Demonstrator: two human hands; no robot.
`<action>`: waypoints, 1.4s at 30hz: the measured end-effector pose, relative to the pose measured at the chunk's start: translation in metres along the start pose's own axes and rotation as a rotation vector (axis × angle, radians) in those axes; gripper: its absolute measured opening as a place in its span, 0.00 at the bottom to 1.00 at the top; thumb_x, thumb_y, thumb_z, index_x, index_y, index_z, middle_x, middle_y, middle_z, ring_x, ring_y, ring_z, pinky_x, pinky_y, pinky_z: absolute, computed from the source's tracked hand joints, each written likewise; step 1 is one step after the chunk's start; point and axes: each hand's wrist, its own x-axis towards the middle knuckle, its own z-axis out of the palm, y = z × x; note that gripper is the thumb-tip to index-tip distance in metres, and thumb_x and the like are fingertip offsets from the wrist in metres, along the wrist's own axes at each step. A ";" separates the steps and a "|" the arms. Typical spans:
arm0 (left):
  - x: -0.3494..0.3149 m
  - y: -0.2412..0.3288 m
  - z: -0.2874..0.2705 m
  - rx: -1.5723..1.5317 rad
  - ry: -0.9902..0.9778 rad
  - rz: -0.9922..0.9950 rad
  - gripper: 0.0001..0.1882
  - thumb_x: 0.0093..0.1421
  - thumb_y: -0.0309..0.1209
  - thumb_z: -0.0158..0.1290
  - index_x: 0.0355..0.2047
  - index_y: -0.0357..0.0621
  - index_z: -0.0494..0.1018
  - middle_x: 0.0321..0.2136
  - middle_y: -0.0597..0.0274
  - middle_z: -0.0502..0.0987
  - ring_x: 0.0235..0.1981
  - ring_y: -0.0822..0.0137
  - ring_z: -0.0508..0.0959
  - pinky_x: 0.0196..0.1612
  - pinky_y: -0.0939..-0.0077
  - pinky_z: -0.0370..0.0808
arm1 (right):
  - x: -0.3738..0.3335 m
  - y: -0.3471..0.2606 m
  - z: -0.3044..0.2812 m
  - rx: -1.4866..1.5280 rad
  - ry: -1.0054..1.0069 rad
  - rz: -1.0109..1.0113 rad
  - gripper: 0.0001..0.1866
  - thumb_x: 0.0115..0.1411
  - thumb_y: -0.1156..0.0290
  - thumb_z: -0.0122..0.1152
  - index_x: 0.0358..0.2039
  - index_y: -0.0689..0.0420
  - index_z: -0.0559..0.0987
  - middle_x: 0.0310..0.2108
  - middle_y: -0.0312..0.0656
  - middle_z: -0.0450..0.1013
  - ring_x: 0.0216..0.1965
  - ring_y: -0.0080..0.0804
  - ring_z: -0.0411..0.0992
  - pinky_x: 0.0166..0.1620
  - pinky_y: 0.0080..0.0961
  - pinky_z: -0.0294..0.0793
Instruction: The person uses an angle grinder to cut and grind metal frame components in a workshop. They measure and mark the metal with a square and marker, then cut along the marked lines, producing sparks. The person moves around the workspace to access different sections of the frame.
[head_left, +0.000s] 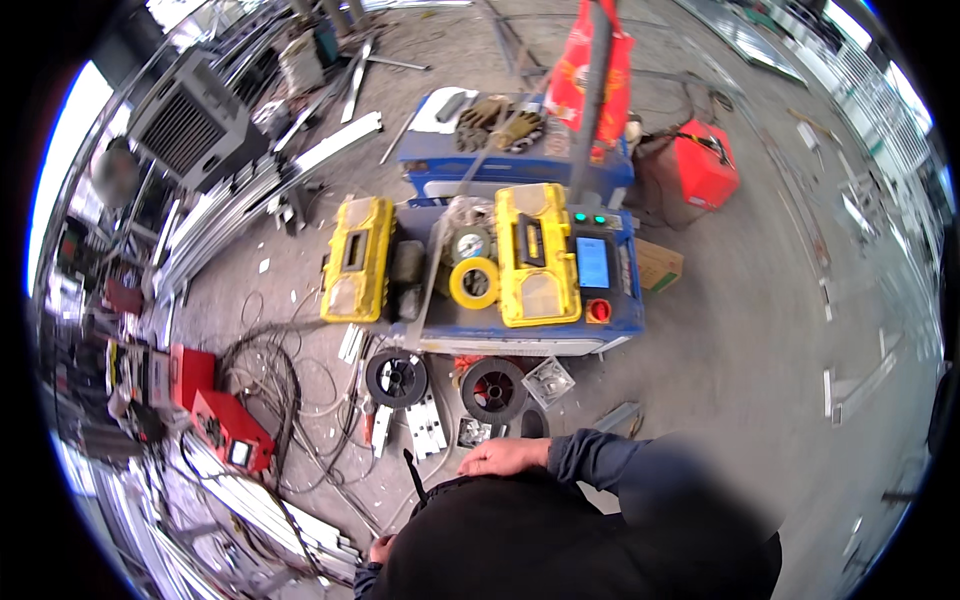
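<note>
My right hand (503, 457) lies against the black clothing (560, 530) over my front. It reaches leftward with its fingers stretched out and lying flat; the clothing covers their lower side. Of my left hand (382, 548), only a small part shows at the left edge of that clothing, and its fingers are mostly hidden. A thin black strap (415, 475) sticks up between the two hands. Just past my right hand are a dark shoe (535, 422), a small metal box of parts (473, 432) and a black spool (493, 390).
Ahead stands a blue machine (470, 338) carrying two yellow toolboxes (538, 255) (358, 258), yellow tape (474, 283) and a screen (593, 262). Gloves (500, 125) lie behind. Cables (290, 380), red machines (232, 430) and metal profiles (270, 510) cover the left floor.
</note>
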 end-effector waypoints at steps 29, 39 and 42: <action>-0.049 -0.495 -0.104 -0.551 0.392 -0.381 0.29 0.64 0.55 0.54 0.32 0.38 0.83 0.32 0.36 0.83 0.39 0.39 0.84 0.45 0.50 0.79 | 0.481 0.093 0.382 -0.494 0.019 0.527 0.18 0.66 0.59 0.63 0.28 0.62 0.78 0.23 0.41 0.75 0.23 0.31 0.72 0.27 0.34 0.70; -0.054 -0.583 -0.110 -0.938 0.250 -0.651 0.26 0.66 0.51 0.52 0.47 0.42 0.83 0.42 0.40 0.84 0.47 0.45 0.84 0.51 0.55 0.79 | 0.733 0.042 0.445 -0.657 -0.101 0.579 0.14 0.66 0.64 0.63 0.30 0.63 0.79 0.21 0.41 0.73 0.18 0.29 0.70 0.21 0.33 0.70; -0.037 -0.591 -0.167 -1.088 0.355 -0.697 0.24 0.65 0.49 0.53 0.47 0.42 0.83 0.41 0.41 0.84 0.46 0.47 0.84 0.50 0.56 0.80 | 0.865 -0.011 0.497 -0.856 -0.265 0.166 0.20 0.64 0.57 0.64 0.31 0.66 0.79 0.22 0.47 0.75 0.21 0.34 0.74 0.24 0.36 0.73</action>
